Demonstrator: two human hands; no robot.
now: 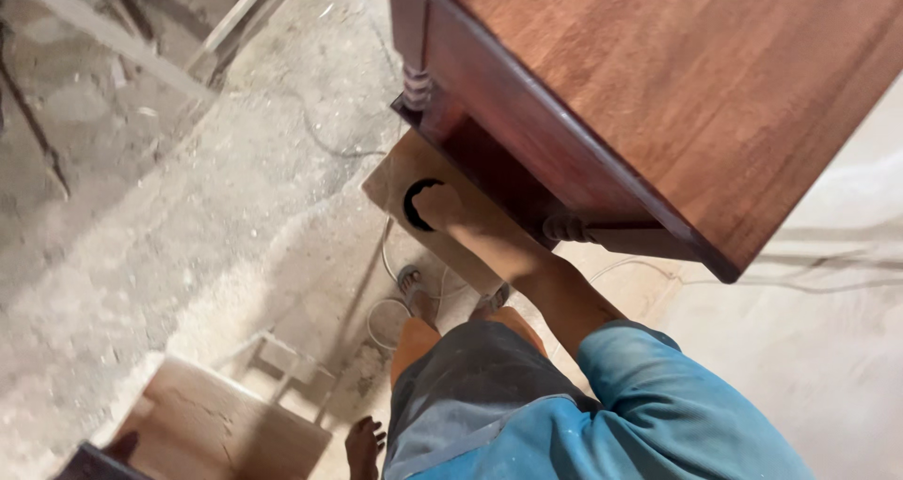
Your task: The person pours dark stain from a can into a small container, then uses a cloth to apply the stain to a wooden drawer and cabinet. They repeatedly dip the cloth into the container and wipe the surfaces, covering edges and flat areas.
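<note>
R hand has its fingers hooked thru the round hole of the plywood board, on the floor under the red-brown cabinet; L hand hangs w/ fingers loosely spread, empty. Risk: board snags the cabinet's turned leg, or feet catch the white cord. Board's far end is hidden under the cabinet, fingertips lost in the hole.

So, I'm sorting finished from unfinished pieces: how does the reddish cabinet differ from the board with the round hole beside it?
The cabinet is dark red-brown and glossy; the board is pale, bare wood. The cabinet is a built piece with turned spindles; the board is one flat panel with a round cut-out. The right hand is at the board's hole, not on the cabinet. Both are wood.
</note>
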